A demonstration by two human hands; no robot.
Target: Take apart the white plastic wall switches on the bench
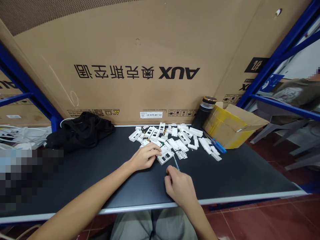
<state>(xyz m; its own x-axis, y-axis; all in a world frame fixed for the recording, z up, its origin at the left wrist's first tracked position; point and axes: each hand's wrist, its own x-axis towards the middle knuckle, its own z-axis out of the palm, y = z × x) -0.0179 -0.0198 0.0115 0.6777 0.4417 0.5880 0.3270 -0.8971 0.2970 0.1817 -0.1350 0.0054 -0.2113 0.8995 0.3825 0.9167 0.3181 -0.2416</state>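
My left hand [146,156] rests on the near left side of the pile, its fingers closed on a white plastic housing [165,157] with dark slots. Just right of and below that housing is my right hand [180,185], its fingers curled round a thin blue-green tool [176,163] whose upper end points toward the housing's right edge. Whether the tool touches the housing is too small to tell. Behind my hands lies a heap of white plastic parts [181,145], some with dark slots and some flat.
Beside the pile on the right are a blue-handled tool [219,146], an open cardboard box [231,126] and a black bottle [203,113]. A black bag [82,131] lies at the left. A large cardboard panel [137,93] stands behind the table [237,180]. One person [297,91] is at far right.
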